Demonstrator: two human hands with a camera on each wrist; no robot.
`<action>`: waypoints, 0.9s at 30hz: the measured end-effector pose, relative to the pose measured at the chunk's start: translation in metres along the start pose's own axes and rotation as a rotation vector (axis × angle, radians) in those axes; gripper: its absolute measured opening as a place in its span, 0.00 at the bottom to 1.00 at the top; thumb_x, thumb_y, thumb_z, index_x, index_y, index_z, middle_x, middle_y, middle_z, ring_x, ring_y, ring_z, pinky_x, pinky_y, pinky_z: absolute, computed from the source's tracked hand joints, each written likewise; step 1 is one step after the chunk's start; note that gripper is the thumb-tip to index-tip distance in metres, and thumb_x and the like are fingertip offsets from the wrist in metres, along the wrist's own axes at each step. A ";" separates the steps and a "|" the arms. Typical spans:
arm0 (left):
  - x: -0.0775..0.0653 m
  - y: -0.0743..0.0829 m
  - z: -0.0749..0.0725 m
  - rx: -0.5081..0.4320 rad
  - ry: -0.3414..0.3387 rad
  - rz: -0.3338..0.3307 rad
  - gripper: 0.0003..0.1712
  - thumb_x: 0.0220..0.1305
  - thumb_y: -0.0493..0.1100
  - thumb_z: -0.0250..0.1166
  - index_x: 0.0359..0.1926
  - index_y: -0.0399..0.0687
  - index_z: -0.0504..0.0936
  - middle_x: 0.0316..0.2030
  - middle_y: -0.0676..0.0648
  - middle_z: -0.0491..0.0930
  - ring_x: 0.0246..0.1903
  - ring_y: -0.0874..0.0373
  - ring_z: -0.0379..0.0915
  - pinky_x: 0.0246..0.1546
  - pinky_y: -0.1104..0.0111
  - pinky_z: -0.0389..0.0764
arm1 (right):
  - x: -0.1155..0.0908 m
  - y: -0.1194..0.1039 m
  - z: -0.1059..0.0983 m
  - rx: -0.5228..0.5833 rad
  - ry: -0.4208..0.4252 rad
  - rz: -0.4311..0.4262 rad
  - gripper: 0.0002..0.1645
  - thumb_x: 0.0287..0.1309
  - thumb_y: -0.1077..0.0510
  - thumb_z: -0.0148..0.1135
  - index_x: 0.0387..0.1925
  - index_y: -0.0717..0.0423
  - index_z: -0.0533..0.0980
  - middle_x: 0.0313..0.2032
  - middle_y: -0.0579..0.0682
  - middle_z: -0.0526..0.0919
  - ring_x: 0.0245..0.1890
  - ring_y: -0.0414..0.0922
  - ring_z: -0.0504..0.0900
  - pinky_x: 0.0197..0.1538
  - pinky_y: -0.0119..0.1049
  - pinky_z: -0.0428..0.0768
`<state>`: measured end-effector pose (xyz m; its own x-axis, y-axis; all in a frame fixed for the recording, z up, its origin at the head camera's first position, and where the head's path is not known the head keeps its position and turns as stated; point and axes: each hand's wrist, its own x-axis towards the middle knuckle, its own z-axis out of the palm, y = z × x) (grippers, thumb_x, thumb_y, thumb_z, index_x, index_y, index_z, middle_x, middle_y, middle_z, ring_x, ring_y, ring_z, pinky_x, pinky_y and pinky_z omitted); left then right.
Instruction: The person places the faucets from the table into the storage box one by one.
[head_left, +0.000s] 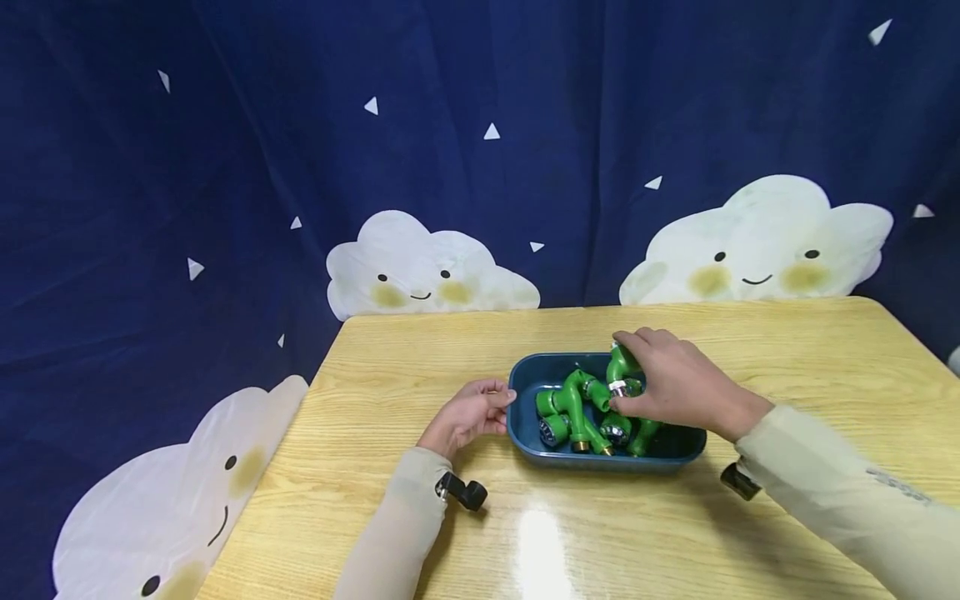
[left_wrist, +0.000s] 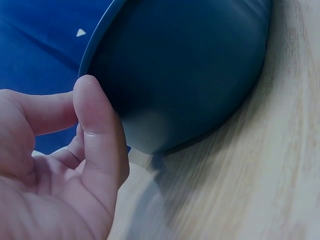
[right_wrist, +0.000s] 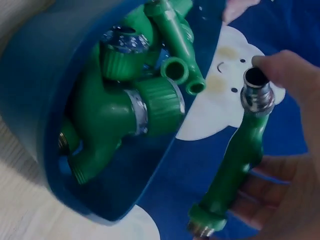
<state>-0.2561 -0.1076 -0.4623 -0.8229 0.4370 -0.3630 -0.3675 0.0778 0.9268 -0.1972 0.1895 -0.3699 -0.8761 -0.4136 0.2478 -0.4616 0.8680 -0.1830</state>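
A dark blue oblong bin [head_left: 600, 463] sits on the table, holding several green pipe fittings [head_left: 576, 408] with silver or brass-coloured ends. At its left end my left hand [head_left: 468, 414] pinches the rim, thumb and forefinger together there in the left wrist view [left_wrist: 90, 145]. Over the bin's right part, my right hand [head_left: 686, 385] grips a green faucet-like pipe fitting [right_wrist: 235, 160]. This piece has a silver threaded collar at one end and a green nut with a metal tip at the other. It hangs apart from the bin in the right wrist view; some fingers are hidden behind it.
The light wood table [head_left: 420, 350] extends around the bin on all sides. Behind it hangs a dark blue curtain [head_left: 450, 67] with white triangles and smiling clouds [head_left: 757, 250]. Each wrist wears a small black camera [head_left: 461, 490].
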 end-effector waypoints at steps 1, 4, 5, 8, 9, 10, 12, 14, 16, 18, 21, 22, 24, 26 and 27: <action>0.000 0.000 0.000 -0.002 0.000 -0.001 0.07 0.71 0.36 0.57 0.34 0.48 0.70 0.19 0.54 0.73 0.18 0.65 0.70 0.20 0.78 0.77 | 0.001 -0.001 0.002 0.000 0.001 -0.025 0.49 0.42 0.42 0.75 0.61 0.67 0.71 0.47 0.60 0.81 0.43 0.55 0.81 0.44 0.53 0.83; -0.001 0.000 -0.001 -0.003 -0.003 -0.003 0.07 0.71 0.36 0.57 0.33 0.48 0.70 0.18 0.54 0.74 0.18 0.65 0.70 0.20 0.78 0.77 | 0.002 -0.005 0.010 0.010 -0.006 -0.088 0.51 0.41 0.41 0.77 0.63 0.65 0.70 0.49 0.60 0.81 0.46 0.56 0.81 0.49 0.54 0.82; -0.001 0.000 -0.001 -0.004 -0.003 -0.003 0.07 0.71 0.36 0.57 0.34 0.48 0.70 0.18 0.54 0.74 0.18 0.65 0.70 0.20 0.78 0.77 | 0.003 -0.006 0.012 0.010 -0.009 -0.107 0.51 0.41 0.41 0.77 0.63 0.64 0.70 0.50 0.60 0.81 0.46 0.55 0.81 0.49 0.54 0.82; -0.001 0.000 -0.001 -0.004 -0.007 0.003 0.07 0.70 0.37 0.58 0.33 0.48 0.70 0.18 0.54 0.74 0.17 0.65 0.70 0.20 0.78 0.77 | 0.006 -0.010 0.018 0.002 -0.007 -0.154 0.51 0.40 0.41 0.78 0.62 0.64 0.71 0.49 0.59 0.81 0.46 0.54 0.81 0.48 0.52 0.83; 0.000 -0.001 -0.001 -0.005 -0.008 0.004 0.07 0.70 0.37 0.58 0.33 0.48 0.70 0.18 0.54 0.75 0.17 0.65 0.70 0.20 0.78 0.77 | 0.007 -0.011 0.020 -0.007 -0.010 -0.168 0.51 0.40 0.41 0.78 0.62 0.64 0.71 0.49 0.59 0.81 0.46 0.53 0.81 0.48 0.52 0.83; 0.000 -0.001 -0.002 -0.006 -0.009 0.005 0.07 0.70 0.37 0.57 0.33 0.48 0.70 0.18 0.54 0.75 0.17 0.65 0.71 0.20 0.78 0.77 | 0.007 -0.012 0.021 -0.016 -0.018 -0.179 0.51 0.40 0.41 0.77 0.62 0.64 0.71 0.50 0.59 0.81 0.46 0.53 0.81 0.49 0.53 0.83; 0.000 -0.001 -0.002 -0.006 -0.011 0.009 0.07 0.71 0.37 0.57 0.33 0.48 0.70 0.19 0.54 0.75 0.18 0.65 0.71 0.20 0.78 0.77 | 0.008 -0.014 0.024 -0.034 -0.040 -0.198 0.51 0.40 0.40 0.77 0.62 0.63 0.71 0.51 0.58 0.81 0.47 0.53 0.80 0.50 0.54 0.82; 0.000 -0.002 -0.003 -0.005 -0.010 0.008 0.07 0.71 0.37 0.57 0.33 0.49 0.70 0.19 0.54 0.75 0.18 0.65 0.71 0.20 0.78 0.77 | 0.009 -0.015 0.027 -0.045 -0.065 -0.221 0.51 0.41 0.40 0.76 0.62 0.63 0.71 0.52 0.58 0.80 0.49 0.53 0.79 0.54 0.55 0.81; -0.001 -0.002 -0.004 -0.002 -0.008 0.009 0.07 0.71 0.37 0.57 0.33 0.48 0.71 0.19 0.54 0.75 0.18 0.65 0.71 0.20 0.78 0.77 | 0.010 -0.016 0.028 -0.045 -0.089 -0.243 0.51 0.41 0.40 0.75 0.63 0.62 0.71 0.54 0.58 0.79 0.52 0.53 0.79 0.57 0.56 0.80; -0.001 -0.002 -0.004 0.001 -0.002 0.007 0.07 0.71 0.38 0.58 0.34 0.48 0.71 0.19 0.54 0.75 0.18 0.65 0.71 0.20 0.78 0.77 | 0.013 -0.016 0.029 -0.038 -0.102 -0.277 0.51 0.41 0.40 0.75 0.64 0.61 0.70 0.55 0.57 0.79 0.54 0.54 0.78 0.60 0.56 0.78; -0.002 -0.001 -0.004 0.009 0.004 0.006 0.07 0.71 0.38 0.58 0.34 0.48 0.71 0.19 0.53 0.75 0.18 0.64 0.71 0.21 0.77 0.77 | 0.018 -0.014 0.029 -0.043 -0.118 -0.332 0.51 0.41 0.39 0.76 0.64 0.60 0.70 0.56 0.56 0.79 0.56 0.53 0.78 0.62 0.56 0.76; -0.002 -0.001 -0.004 0.012 0.002 0.005 0.07 0.71 0.39 0.58 0.34 0.48 0.71 0.19 0.53 0.75 0.18 0.64 0.71 0.21 0.77 0.77 | 0.020 -0.014 0.029 -0.052 -0.123 -0.351 0.51 0.41 0.39 0.76 0.64 0.59 0.70 0.56 0.56 0.79 0.56 0.53 0.77 0.62 0.56 0.76; -0.002 0.000 -0.003 0.013 -0.005 0.003 0.06 0.71 0.39 0.58 0.34 0.48 0.71 0.19 0.53 0.75 0.19 0.64 0.71 0.21 0.77 0.77 | 0.023 -0.013 0.029 -0.074 -0.132 -0.388 0.51 0.41 0.39 0.77 0.65 0.58 0.70 0.56 0.54 0.79 0.57 0.52 0.77 0.62 0.55 0.75; -0.001 0.000 -0.002 0.018 -0.012 0.007 0.06 0.72 0.39 0.57 0.34 0.48 0.71 0.19 0.53 0.75 0.19 0.64 0.71 0.21 0.77 0.77 | 0.026 -0.013 0.030 -0.098 -0.143 -0.424 0.51 0.41 0.38 0.77 0.65 0.56 0.71 0.56 0.53 0.79 0.56 0.52 0.77 0.62 0.54 0.75; -0.001 0.000 -0.002 0.016 -0.012 0.003 0.07 0.72 0.39 0.57 0.34 0.48 0.71 0.19 0.53 0.75 0.19 0.64 0.71 0.21 0.77 0.77 | 0.028 -0.014 0.030 -0.109 -0.149 -0.443 0.50 0.41 0.38 0.77 0.65 0.54 0.71 0.56 0.52 0.79 0.56 0.51 0.77 0.62 0.54 0.75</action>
<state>-0.2562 -0.1100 -0.4620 -0.8186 0.4483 -0.3590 -0.3581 0.0903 0.9293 -0.2193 0.1575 -0.3895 -0.6123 -0.7783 0.1393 -0.7848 0.6197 0.0124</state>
